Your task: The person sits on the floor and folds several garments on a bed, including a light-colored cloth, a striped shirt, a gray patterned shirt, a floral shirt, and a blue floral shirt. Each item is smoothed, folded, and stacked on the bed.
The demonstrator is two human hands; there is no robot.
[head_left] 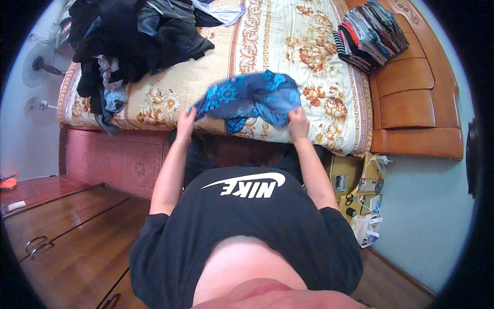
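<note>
A blue garment with a bright floral pattern (252,95) is stretched between my two hands over the near edge of the bed. My left hand (186,123) is closed on its left end, and my right hand (298,123) grips its right end. The cloth sags and is partly blurred, so its exact kind does not show. A bit of it hangs below the middle, against the bed's edge. Under it lies a cream bedspread (180,87) with brown and orange flowers.
A heap of dark clothes (134,41) covers the bed's far left. A stack of folded clothes (368,36) stands at the far right beside the brown headboard (417,92). Small items fill a yellow shelf (363,198) at right. Wooden cabinets (72,232) are at lower left, fans (38,64) beyond.
</note>
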